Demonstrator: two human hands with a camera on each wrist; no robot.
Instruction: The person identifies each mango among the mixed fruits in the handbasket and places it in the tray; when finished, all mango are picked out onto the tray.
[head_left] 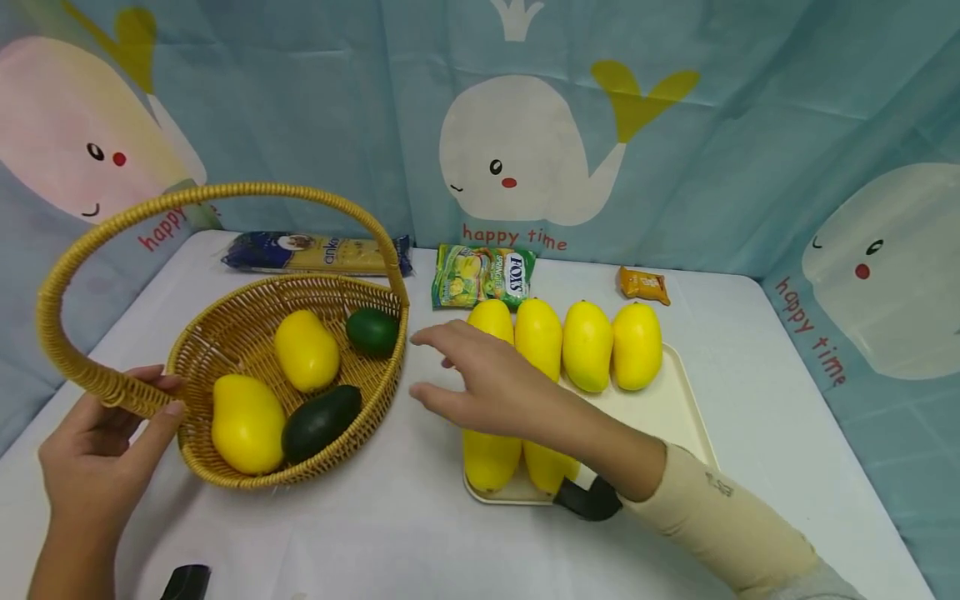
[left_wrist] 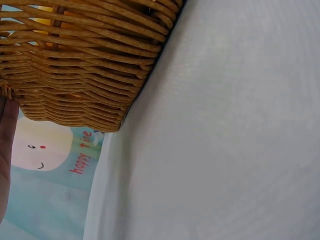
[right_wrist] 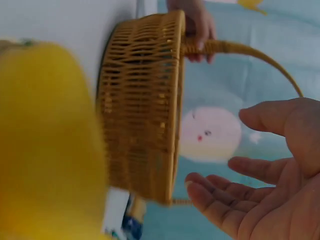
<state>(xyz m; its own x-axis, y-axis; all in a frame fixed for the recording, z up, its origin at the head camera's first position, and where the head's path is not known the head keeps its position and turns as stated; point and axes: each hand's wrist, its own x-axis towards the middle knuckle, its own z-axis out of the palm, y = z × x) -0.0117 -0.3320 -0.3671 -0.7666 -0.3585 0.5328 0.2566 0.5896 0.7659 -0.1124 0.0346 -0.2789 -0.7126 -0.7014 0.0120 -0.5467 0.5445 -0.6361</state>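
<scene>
My left hand (head_left: 105,450) grips the wicker basket (head_left: 375,417) at the left foot of its arched handle, thumb in front and fingers behind. Inside the basket lie two yellow mangoes (head_left: 247,423) and two dark green fruits (head_left: 322,423), which look like avocados. To the right of the basket, my right hand (head_left: 487,375) hovers with fingers spread and nothing in them, its fingertips close to the rim. Beneath it, several yellow mangoes (head_left: 587,346) lie in two rows on a cream tray (head_left: 693,417), partly hidden by the hand and forearm.
Along the back of the white table (head_left: 337,533) lie a blue pasta packet (head_left: 315,252), a green Fox's candy bag (head_left: 483,277) and a small orange packet (head_left: 643,285). A whale-print curtain (head_left: 300,108) hangs behind and at the sides.
</scene>
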